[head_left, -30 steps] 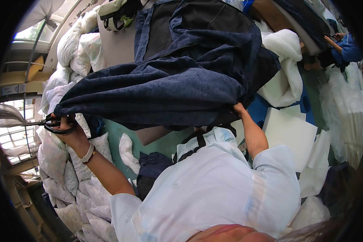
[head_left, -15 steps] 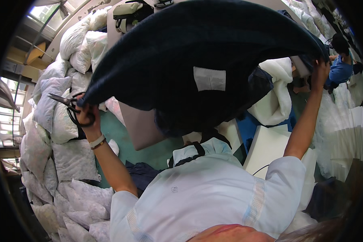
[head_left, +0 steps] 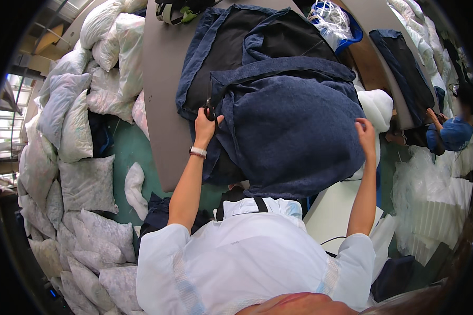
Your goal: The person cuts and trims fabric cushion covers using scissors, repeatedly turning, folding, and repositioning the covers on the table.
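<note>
You are laying the dark blue cushion cover (head_left: 294,131) flat on the grey table (head_left: 160,79), over another dark cover; next, judging by this, it wants smoothing and squaring at its edges. Your left hand (head_left: 205,123) is closed around black scissors (head_left: 211,109) at the cover's left edge, arm stretched forward, while your right hand (head_left: 365,134) pinches its right edge.

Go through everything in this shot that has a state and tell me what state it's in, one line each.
Dark blue cover: spread flat on the table, its near edge hanging over.
Left hand: closed on black scissors, resting at the cover's left edge.
Right hand: gripping the cover's right edge.
Grey table: mostly covered by dark fabric.
Pale pillows: heaped on the floor at left.
</note>
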A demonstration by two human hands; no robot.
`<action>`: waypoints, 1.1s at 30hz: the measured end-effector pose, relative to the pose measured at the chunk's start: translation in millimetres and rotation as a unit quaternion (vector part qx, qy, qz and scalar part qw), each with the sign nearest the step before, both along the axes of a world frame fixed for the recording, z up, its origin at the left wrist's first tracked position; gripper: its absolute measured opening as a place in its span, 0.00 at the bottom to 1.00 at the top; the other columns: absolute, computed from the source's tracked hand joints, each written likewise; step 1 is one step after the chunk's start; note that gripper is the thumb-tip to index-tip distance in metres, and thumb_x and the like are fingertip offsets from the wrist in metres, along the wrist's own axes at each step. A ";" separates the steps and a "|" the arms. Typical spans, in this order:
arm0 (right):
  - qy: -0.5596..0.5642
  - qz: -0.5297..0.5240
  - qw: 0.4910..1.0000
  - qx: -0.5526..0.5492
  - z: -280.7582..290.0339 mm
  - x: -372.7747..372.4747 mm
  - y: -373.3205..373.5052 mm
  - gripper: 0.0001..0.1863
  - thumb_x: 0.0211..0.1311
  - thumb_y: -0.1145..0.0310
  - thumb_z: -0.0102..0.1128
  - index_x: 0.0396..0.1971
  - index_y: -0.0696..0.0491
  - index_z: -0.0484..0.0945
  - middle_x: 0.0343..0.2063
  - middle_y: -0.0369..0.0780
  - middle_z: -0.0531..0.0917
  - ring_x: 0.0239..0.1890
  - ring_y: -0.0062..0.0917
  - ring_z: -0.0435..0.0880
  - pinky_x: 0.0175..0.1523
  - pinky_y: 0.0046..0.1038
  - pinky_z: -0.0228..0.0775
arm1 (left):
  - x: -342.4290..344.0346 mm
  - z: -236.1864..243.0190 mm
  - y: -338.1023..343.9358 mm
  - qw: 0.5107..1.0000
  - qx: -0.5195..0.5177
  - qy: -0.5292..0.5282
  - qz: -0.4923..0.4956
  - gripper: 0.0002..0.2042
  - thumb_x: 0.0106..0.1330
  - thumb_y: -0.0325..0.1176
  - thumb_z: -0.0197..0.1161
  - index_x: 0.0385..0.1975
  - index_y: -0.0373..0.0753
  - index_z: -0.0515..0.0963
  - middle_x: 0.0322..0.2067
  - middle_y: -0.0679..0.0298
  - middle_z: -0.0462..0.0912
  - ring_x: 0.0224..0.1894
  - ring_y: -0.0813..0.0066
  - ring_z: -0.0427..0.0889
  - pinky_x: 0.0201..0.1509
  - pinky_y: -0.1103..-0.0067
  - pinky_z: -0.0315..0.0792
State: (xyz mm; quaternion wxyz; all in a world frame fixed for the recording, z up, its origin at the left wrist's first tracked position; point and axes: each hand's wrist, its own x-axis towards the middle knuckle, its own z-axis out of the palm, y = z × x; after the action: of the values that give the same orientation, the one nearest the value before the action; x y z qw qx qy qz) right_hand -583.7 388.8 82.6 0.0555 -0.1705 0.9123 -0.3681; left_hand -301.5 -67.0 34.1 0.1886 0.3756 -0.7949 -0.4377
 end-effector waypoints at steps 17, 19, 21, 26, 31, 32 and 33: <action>-0.220 0.069 0.943 -0.240 -120.8 127.4 -375.6 0.19 0.51 0.69 0.53 0.44 0.60 0.72 0.41 0.53 0.77 0.45 0.49 0.75 0.49 0.38 0.68 | -94.7 74.9 -25.0 0.884 0.463 0.044 -0.045 0.08 0.47 0.19 0.52 0.26 0.40 0.70 0.18 0.73 0.65 0.14 0.86 0.63 0.14 0.88 0.55; -0.247 0.098 0.929 -0.258 -79.5 133.3 -370.9 0.18 0.52 0.69 0.52 0.43 0.61 0.72 0.36 0.55 0.77 0.41 0.50 0.76 0.46 0.39 0.69 | -74.8 88.9 -23.9 0.886 0.459 0.059 0.008 0.08 0.47 0.19 0.54 0.26 0.39 0.70 0.21 0.72 0.67 0.15 0.85 0.64 0.14 0.88 0.56; -0.228 0.122 0.923 -0.286 -49.8 119.6 -355.6 0.14 0.52 0.70 0.48 0.38 0.62 0.72 0.25 0.56 0.77 0.31 0.52 0.76 0.38 0.42 0.68 | -72.7 94.6 -29.0 0.910 0.404 0.081 0.039 0.08 0.46 0.20 0.54 0.27 0.39 0.69 0.22 0.70 0.68 0.14 0.85 0.64 0.13 0.88 0.56; -0.153 0.230 0.921 -0.274 -38.9 78.3 -277.8 0.09 0.51 0.74 0.47 0.31 0.62 0.71 0.21 0.53 0.75 0.25 0.47 0.76 0.29 0.38 0.66 | -84.6 84.8 -49.0 0.920 0.357 0.116 0.114 0.05 0.50 0.24 0.56 0.24 0.40 0.68 0.17 0.71 0.66 0.13 0.84 0.62 0.12 0.85 0.56; -0.119 0.025 0.919 -0.375 -28.8 91.7 -220.6 0.08 0.54 0.75 0.42 0.28 0.65 0.70 0.22 0.46 0.74 0.25 0.35 0.73 0.32 0.30 0.63 | -84.3 69.2 -53.3 0.981 0.055 0.098 0.160 0.09 0.55 0.29 0.63 0.26 0.37 0.69 0.20 0.69 0.70 0.20 0.81 0.69 0.25 0.84 0.65; -0.015 -0.048 0.936 -0.347 -39.9 102.4 -220.8 0.08 0.53 0.76 0.43 0.28 0.65 0.69 0.27 0.49 0.72 0.30 0.38 0.71 0.37 0.32 0.63 | -95.2 73.1 -37.8 0.981 -0.088 0.084 0.149 0.11 0.56 0.30 0.65 0.27 0.35 0.68 0.22 0.67 0.73 0.24 0.79 0.72 0.30 0.83 0.68; -0.139 -0.011 0.917 -0.373 -20.6 110.1 -217.2 0.07 0.50 0.76 0.45 0.28 0.64 0.69 0.33 0.51 0.72 0.36 0.42 0.71 0.43 0.34 0.63 | -88.4 79.5 -21.9 0.972 -0.185 0.013 0.146 0.13 0.56 0.30 0.66 0.30 0.32 0.67 0.29 0.62 0.77 0.32 0.75 0.76 0.38 0.80 0.70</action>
State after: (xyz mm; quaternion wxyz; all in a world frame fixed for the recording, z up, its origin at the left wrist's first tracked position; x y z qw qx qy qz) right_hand -473.6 171.7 62.1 0.1101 -0.1157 0.6934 -0.7026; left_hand -389.9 -88.9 113.6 0.3265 0.4408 -0.7961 -0.2558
